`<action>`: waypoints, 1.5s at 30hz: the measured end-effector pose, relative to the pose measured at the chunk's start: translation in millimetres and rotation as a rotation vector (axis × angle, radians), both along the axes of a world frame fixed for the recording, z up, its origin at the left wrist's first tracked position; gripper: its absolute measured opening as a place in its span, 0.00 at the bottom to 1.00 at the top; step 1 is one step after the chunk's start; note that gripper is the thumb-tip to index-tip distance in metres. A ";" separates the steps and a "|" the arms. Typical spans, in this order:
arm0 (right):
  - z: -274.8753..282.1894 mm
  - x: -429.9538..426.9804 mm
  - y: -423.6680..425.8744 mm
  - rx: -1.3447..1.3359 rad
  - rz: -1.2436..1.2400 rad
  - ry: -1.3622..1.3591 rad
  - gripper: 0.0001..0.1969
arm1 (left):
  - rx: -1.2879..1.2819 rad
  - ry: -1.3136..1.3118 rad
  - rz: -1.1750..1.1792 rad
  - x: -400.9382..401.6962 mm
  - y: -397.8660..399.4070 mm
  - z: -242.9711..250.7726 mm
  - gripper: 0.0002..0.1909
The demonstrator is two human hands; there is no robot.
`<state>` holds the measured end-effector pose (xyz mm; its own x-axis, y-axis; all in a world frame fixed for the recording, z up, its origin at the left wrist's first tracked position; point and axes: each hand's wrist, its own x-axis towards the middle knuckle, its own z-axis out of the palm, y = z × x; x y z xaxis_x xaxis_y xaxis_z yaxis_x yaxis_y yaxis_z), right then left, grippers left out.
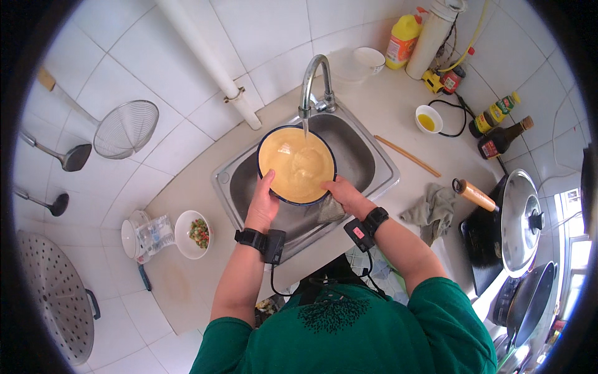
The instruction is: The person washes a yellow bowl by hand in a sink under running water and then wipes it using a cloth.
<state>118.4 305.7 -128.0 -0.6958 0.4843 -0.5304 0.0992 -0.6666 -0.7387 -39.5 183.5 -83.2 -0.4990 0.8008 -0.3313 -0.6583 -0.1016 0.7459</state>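
Note:
A yellow basin with a dark blue rim (297, 164) is held over a stainless steel sink (362, 140). Water runs from the curved metal faucet (316, 84) into the basin, and the water in it ripples. My left hand (263, 202) grips the basin's lower left rim, thumb on the inside edge. On the lower right rim, my right hand (344, 192) holds on with its thumb over the edge. A greyish cloth or scouring pad (331, 210) lies at the sink's near edge, just below my right hand. The fingers under the basin are hidden.
Left of the sink stands a white bowl of chopped vegetables (194, 234). To the right are chopsticks (407, 155), a small bowl of yellow liquid (428, 119), a rag (430, 210), sauce bottles (504, 138) and a lidded wok (521, 223). A skimmer (127, 129) hangs on the left wall.

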 end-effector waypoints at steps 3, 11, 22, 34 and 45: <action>-4.7 2.6 5.9 0.001 0.114 -0.032 0.16 | 0.030 0.030 -0.019 -1.4 -1.4 0.7 0.22; -4.6 7.5 36.9 0.368 -0.197 -0.221 0.24 | 0.018 0.136 0.028 -4.6 3.5 21.0 0.33; -1.8 -15.5 7.6 1.642 0.418 -0.230 0.27 | -0.132 0.065 0.063 10.5 4.8 9.4 0.32; 68.8 -38.8 -17.9 0.565 0.998 0.005 0.25 | -0.064 -0.053 0.134 21.4 0.6 5.5 0.26; 40.2 -62.2 29.8 1.899 0.914 -0.242 0.29 | -0.037 -0.282 0.093 10.6 -3.8 -2.4 0.19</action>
